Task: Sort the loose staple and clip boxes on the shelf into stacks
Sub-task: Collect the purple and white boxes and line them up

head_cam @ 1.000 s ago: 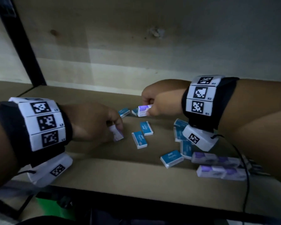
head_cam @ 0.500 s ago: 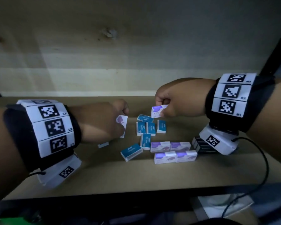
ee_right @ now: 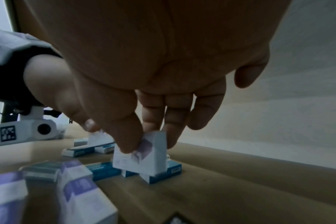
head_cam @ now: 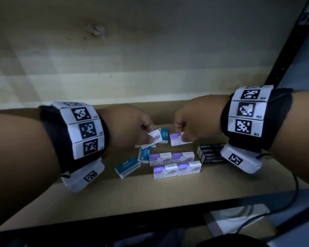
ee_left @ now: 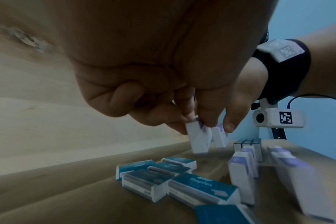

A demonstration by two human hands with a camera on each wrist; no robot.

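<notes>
My left hand (head_cam: 146,134) pinches a white-and-purple staple box (head_cam: 154,138) (ee_left: 199,141) above the shelf. Beside it, my right hand (head_cam: 181,134) (ee_right: 150,142) pinches another purple staple box (head_cam: 177,139) (ee_right: 142,156) by thumb and fingers, just over the blue boxes. Several purple boxes (head_cam: 171,164) stand in two rows of two near the shelf's front. Several blue staple boxes (head_cam: 127,166) (ee_left: 163,175) lie loose to their left. Black staple boxes (head_cam: 210,154) sit side by side at the right, under my right wrist.
The brown shelf board (head_cam: 114,196) runs to a dark front edge (head_cam: 150,223). A pale wooden back wall (head_cam: 132,59) rises close behind. A black metal upright (head_cam: 289,50) stands at the right. A cable (head_cam: 292,196) hangs from my right wrist.
The head view has swung and moved closer. Both hands, each still holding a purple box, have come lower and nearer together above the blue boxes.
</notes>
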